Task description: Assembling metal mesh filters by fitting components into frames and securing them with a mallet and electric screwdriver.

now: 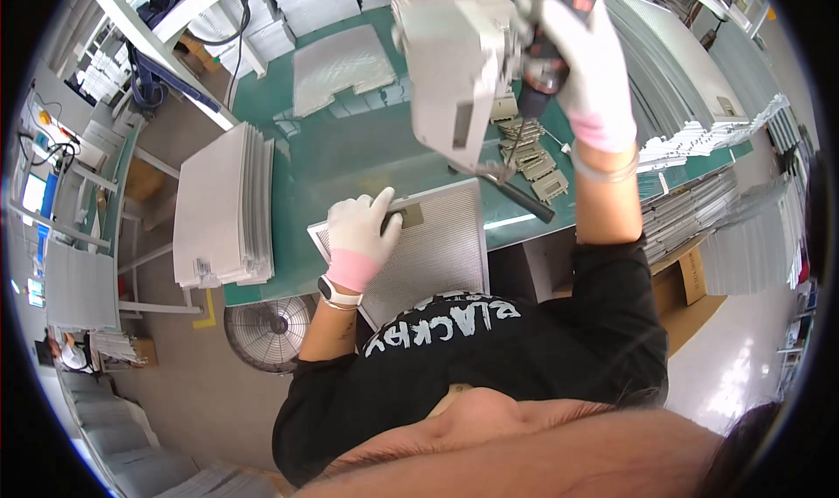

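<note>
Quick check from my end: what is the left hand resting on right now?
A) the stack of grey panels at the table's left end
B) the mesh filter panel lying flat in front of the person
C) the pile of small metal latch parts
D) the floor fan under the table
B: the gloved left hand presses on the mesh filter panel, fingers at its small latch plate, while the right hand holds a power tool up high.

A brown cardboard box [684, 275] is sitting open on the floor to my right, tucked under the table edge. Far to my left, small screens [35, 192] are glowing blue and white. A second brown box [142, 181] is sitting under the left bench.
</note>
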Demonstrator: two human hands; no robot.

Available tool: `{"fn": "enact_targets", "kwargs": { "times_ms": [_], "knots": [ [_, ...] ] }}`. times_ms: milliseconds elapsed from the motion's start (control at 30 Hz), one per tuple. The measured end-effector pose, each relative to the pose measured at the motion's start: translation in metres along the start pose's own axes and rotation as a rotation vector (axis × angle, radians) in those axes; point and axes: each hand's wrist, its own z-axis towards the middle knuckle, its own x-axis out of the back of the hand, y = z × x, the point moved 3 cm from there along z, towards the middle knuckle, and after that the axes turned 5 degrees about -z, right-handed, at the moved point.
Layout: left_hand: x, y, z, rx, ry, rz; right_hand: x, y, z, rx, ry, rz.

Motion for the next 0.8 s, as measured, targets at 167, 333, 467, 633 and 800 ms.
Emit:
{"fn": "enact_targets", "kwargs": {
  "times_ms": [167, 333, 467, 633, 800],
  "knots": [
    [0.034, 0.037, -0.022, -0.032, 0.125, -0.112, -0.058, -0.030, 0.059, 0.236, -0.567, 0.901],
    [0.047, 0.057, -0.040, -0.111, 0.194, -0.142, -0.048, -0.028, 0.029, 0.078, 0.070, 0.417],
    [0.044, 0.058, -0.065, -0.026, 0.153, -0.113, -0.101, -0.024, -0.008, 0.012, 0.406, 0.469],
    [0.054, 0.062, -0.053, -0.044, 0.177, -0.182, -0.131, 0.002, -0.013, -0.051, -0.489, 1.163],
    [0.049, 0.053, -0.057, 0.058, 0.043, -0.209, -0.123, -0.006, -0.043, -0.148, 0.049, 0.395]
  ]
}}
